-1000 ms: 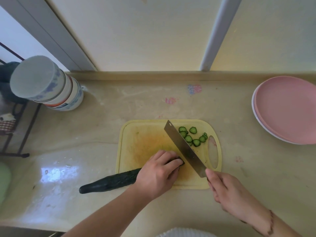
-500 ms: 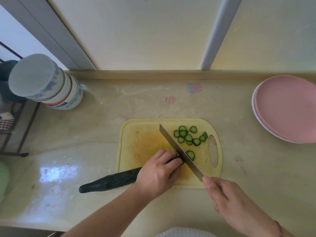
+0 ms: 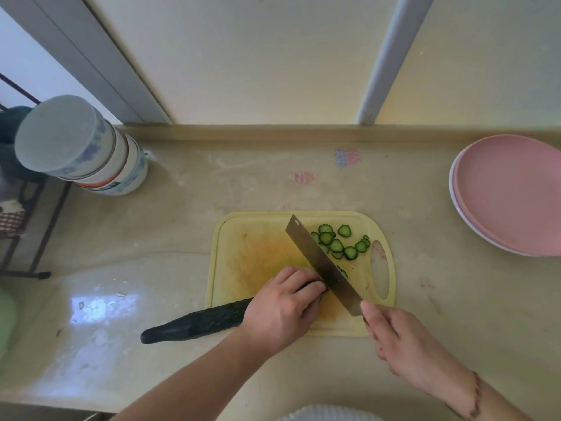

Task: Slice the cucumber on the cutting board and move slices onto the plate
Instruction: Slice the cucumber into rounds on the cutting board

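Left hand (image 3: pixel 282 311) fingers curled on cucumber (image 3: pixel 194 323) — right hand (image 3: pixel 403 338) grips knife (image 3: pixel 321 265).

Far left of where you work, a stack of upturned bowls (image 3: pixel 88 150) stands on the beige counter (image 3: pixel 212 183). A dark wire rack (image 3: pixel 27 232) sits beyond the counter's left edge. Small pink-blue stains (image 3: pixel 347 156) mark the counter behind.

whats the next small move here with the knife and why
Probably one more cut: the knife in the right hand sits at the cucumber end beside the left hand fingertips. Most of the cucumber is uncut, slices lie on the cutting board, and the pink plate holds none.
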`<state>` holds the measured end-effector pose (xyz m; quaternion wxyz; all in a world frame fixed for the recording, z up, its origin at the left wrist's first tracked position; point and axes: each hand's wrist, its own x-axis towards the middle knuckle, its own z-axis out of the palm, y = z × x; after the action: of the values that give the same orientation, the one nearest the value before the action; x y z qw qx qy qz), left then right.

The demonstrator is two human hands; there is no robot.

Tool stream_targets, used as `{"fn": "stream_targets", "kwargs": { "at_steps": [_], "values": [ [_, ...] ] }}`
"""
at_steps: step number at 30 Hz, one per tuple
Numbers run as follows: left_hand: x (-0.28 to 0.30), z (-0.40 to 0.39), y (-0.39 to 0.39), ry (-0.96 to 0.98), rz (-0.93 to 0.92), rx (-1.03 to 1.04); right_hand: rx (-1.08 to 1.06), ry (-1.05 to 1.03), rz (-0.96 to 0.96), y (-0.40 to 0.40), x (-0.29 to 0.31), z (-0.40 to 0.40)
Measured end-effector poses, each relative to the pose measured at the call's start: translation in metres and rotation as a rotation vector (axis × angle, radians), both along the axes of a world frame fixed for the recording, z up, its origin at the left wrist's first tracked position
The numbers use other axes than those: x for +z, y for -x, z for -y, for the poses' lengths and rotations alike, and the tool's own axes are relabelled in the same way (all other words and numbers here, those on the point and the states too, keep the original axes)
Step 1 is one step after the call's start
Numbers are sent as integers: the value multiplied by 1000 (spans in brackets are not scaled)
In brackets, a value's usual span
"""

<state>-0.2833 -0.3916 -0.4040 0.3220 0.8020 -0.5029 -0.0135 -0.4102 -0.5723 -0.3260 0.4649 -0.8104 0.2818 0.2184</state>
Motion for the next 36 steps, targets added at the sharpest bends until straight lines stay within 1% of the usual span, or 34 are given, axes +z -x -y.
{"fn": "stream_targets", "kwargs": {
  "at_steps": [4, 9, 12, 20, 25, 30, 33, 36],
  "values": [
    [0, 0, -1, -1, 4, 1, -13, -11, 0, 0, 2, 0],
    [1, 0, -1, 4, -10, 0, -5, -47, 51, 7, 8, -4],
    [0, 0, -1, 6, -10, 5, 6, -26, 70, 12, 14, -5],
    [0, 0, 0, 8, -15, 5, 27, -35, 35, 8, 16, -7],
    [-3, 0, 0, 7, -19, 13, 76, 12, 6, -3, 3, -5],
    [-1, -1, -1, 6, -19, 8, 50, 9, 28, -1, -4, -3],
    [0, -1, 0, 6, -18, 9, 37, 44, 36, 0, -3, 1],
    [-1, -1, 0, 9, -16, 15, -2, 16, 29, 2, -1, 3]
  ]
}}
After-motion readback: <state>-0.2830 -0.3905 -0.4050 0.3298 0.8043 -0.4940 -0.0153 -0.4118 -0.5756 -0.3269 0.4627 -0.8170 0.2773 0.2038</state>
